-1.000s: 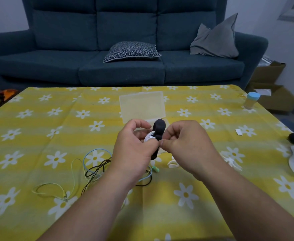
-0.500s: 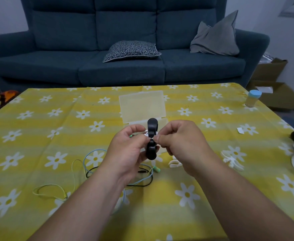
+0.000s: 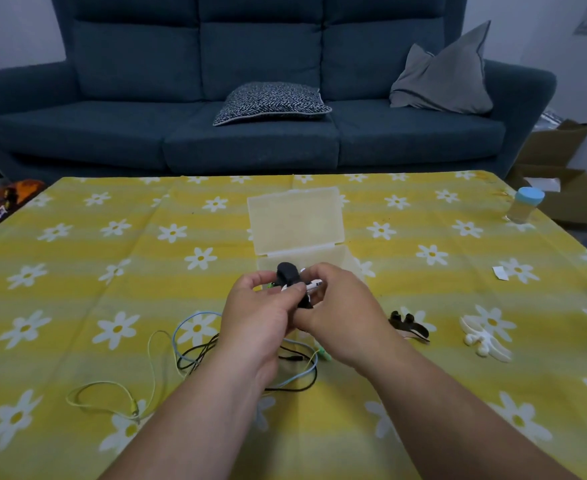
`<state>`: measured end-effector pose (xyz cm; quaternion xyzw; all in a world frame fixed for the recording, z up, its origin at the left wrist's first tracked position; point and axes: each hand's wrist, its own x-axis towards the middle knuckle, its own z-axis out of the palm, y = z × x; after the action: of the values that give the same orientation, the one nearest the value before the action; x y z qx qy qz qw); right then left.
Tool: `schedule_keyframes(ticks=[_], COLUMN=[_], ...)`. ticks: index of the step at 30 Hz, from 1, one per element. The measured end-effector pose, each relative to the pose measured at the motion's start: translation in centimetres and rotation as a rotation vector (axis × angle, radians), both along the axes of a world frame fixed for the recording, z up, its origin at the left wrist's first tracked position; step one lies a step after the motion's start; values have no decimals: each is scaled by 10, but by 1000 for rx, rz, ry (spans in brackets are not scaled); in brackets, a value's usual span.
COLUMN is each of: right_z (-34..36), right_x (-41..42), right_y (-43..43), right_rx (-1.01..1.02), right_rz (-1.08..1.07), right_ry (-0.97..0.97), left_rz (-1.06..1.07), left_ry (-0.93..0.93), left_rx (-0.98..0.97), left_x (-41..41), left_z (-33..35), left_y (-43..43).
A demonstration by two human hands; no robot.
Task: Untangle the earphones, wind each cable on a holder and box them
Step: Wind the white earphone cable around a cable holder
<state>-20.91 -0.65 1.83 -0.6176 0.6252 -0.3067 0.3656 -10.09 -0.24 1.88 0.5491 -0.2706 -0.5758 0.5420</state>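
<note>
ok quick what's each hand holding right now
Left hand: closed, gripping the black cable holder.
Right hand: closed, pinching the white earphone part against the holder.

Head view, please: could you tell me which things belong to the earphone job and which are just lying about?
Job: black holder, held by left hand and right hand; tangled cables; open clear box; spare black holder; white holder.
Lying about: blue-lidded jar; paper scrap; patterned cushion; cardboard boxes.
</note>
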Motion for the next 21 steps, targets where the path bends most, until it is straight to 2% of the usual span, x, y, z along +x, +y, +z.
schedule_keyframes(ticks=[5, 8, 14, 21], right_z=[2, 5, 5, 0], right_x=[-5, -14, -6, -8], right_y=[-25, -37, -40, -51], right_rx=[-58, -123, -154, -188], right_rz=[-84, -162, -75, -152], right_ry=[7, 118, 122, 231], left_rz=[-36, -45, -83, -57], left_ry=[35, 0, -53, -139], left_rx=[-15, 5, 1, -35], left_x=[9, 15, 20, 20], left_z=[4, 3, 1, -2], left_y=[-15, -20, -24, -26])
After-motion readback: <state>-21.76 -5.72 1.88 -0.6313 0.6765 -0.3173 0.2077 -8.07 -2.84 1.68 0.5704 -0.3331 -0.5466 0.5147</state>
